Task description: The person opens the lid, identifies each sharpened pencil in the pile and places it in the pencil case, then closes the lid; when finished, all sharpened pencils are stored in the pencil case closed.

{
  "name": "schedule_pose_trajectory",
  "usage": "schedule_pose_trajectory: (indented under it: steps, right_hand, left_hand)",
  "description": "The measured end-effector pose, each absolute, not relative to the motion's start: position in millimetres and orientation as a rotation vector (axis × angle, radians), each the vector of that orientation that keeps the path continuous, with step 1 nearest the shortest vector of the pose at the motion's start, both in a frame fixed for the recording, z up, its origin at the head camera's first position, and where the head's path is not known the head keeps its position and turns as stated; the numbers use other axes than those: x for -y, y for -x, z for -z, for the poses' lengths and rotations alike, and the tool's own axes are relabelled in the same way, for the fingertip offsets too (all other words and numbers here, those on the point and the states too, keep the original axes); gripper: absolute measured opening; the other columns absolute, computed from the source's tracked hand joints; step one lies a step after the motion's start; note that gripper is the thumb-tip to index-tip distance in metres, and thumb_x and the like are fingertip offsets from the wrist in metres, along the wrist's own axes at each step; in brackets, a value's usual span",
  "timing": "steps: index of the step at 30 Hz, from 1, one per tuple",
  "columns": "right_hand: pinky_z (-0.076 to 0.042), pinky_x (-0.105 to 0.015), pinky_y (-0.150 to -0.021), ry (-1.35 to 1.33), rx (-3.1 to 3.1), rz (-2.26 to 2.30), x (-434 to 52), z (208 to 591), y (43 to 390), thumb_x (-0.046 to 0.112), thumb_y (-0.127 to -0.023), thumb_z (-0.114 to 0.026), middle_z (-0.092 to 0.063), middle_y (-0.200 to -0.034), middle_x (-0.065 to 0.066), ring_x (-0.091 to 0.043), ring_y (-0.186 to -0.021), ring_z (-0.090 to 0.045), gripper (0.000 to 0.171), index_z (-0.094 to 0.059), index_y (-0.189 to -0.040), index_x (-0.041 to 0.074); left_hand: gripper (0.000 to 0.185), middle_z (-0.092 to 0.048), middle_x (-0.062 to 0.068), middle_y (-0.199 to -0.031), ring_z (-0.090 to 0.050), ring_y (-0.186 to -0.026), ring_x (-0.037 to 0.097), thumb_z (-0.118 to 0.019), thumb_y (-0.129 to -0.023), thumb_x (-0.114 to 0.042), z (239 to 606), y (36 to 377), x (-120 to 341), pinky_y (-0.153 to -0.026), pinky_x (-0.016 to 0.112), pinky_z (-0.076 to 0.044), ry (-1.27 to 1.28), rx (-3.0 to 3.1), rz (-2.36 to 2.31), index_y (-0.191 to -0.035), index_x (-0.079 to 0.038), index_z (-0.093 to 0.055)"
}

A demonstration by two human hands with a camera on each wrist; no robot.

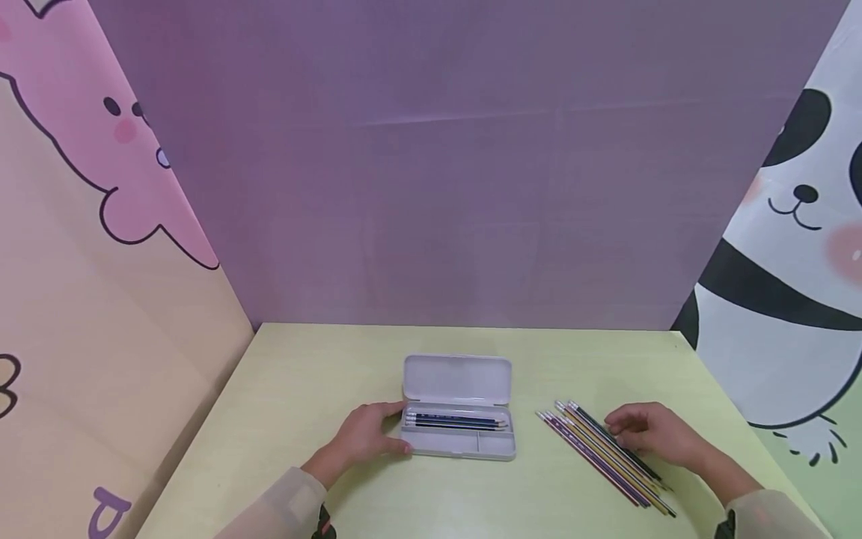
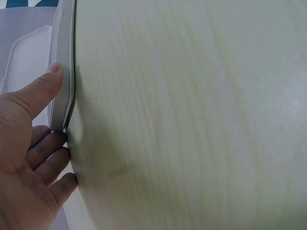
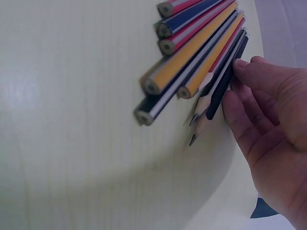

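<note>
While the left hand (image 1: 367, 436) braces the near left end of the open pencil case (image 1: 459, 408), thumb along its end wall and fingers lying fairly straight against the side, nothing is being lifted over there; it's simply holding the case steady on the table (image 1: 303, 389). Inside the case, a few dark pencils (image 1: 455, 421) already lie lengthwise in the long tray, with the lid (image 1: 456, 379) folded back behind them. Move right of the case and you find the loose pencils (image 1: 606, 457) fanned in a diagonal row, well apart from it. Further right again, the right hand (image 1: 656, 434) rests on that row, fingertips (image 3: 240, 64) curled onto the outermost dark pencil (image 3: 225, 84), touching rather than pinching it, from the wrist view. By my reading, this is the pick-up step: one pencil being singled out. What comes next calls for rolling it clear of its neighbours, nipping it between thumb and finger, and carrying it leftwards to the tray.
</note>
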State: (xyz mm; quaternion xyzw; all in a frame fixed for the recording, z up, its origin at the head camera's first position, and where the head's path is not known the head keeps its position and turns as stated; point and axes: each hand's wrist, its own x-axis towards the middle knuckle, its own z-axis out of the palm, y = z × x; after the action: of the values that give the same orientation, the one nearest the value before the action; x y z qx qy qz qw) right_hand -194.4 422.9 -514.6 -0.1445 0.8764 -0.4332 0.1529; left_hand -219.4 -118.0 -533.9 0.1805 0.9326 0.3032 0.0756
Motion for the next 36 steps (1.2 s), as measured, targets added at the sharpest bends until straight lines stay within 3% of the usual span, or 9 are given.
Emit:
schedule_pose_trajectory:
  steps: [7, 14, 23, 29, 36]
  right_hand:
    - [-0.057, -0.029, -0.059, 0.452, -2.607, 1.166, -418, 515, 195, 0.003, -0.092, -0.072, -0.073, -0.103, -0.013, -0.005, -0.082, -0.066, 0.028, -0.069, -0.118, -0.007]
    - [-0.054, -0.024, -0.058, 0.442, -2.718, 1.035, -409, 510, 197, 0.008, -0.090, -0.076, -0.073, -0.091, -0.004, -0.002, -0.074, -0.060, 0.022, -0.074, -0.110, -0.001]
    - [-0.055, -0.024, -0.057, 0.398, -2.719, 1.004, -407, 508, 198, 0.010, -0.090, -0.076, -0.071, -0.089, -0.004, -0.003, -0.071, -0.058, 0.020, -0.075, -0.108, 0.001]
    - [-0.053, -0.021, -0.064, 0.453, -2.773, 0.915, -408, 505, 201, 0.010, -0.089, -0.076, -0.073, -0.091, 0.000, 0.000, -0.075, -0.059, 0.019, -0.076, -0.106, 0.004]
    - [-0.055, -0.025, -0.060, 0.485, -2.767, 0.991, -397, 482, 207, 0.009, -0.093, -0.073, -0.073, -0.095, -0.005, -0.002, -0.076, -0.061, 0.023, -0.074, -0.114, 0.000]
  left_hand:
    - [0.089, -0.059, 0.012, -0.148, -0.053, -0.138, 0.038, -0.092, -0.073, -0.044, 532, 219, 117, -0.114, 0.055, -0.044, -0.536, -2.789, -0.926, -0.148, -0.011, -0.056]
    - [0.088, -0.061, 0.012, -0.146, -0.055, -0.136, 0.037, -0.092, -0.073, -0.043, 533, 218, 118, -0.111, 0.055, -0.046, -0.549, -2.797, -0.911, -0.147, -0.010, -0.057]
    - [0.088, -0.061, 0.012, -0.146, -0.055, -0.136, 0.037, -0.091, -0.073, -0.044, 533, 218, 118, -0.111, 0.055, -0.046, -0.557, -2.798, -0.899, -0.147, -0.010, -0.057]
    - [0.089, -0.061, 0.012, -0.146, -0.056, -0.135, 0.037, -0.091, -0.073, -0.046, 533, 219, 119, -0.111, 0.055, -0.047, -0.568, -2.806, -0.886, -0.147, -0.010, -0.057]
    - [0.089, -0.060, 0.011, -0.147, -0.055, -0.136, 0.037, -0.091, -0.073, -0.045, 530, 218, 118, -0.111, 0.056, -0.046, -0.555, -2.796, -0.885, -0.147, -0.011, -0.057]
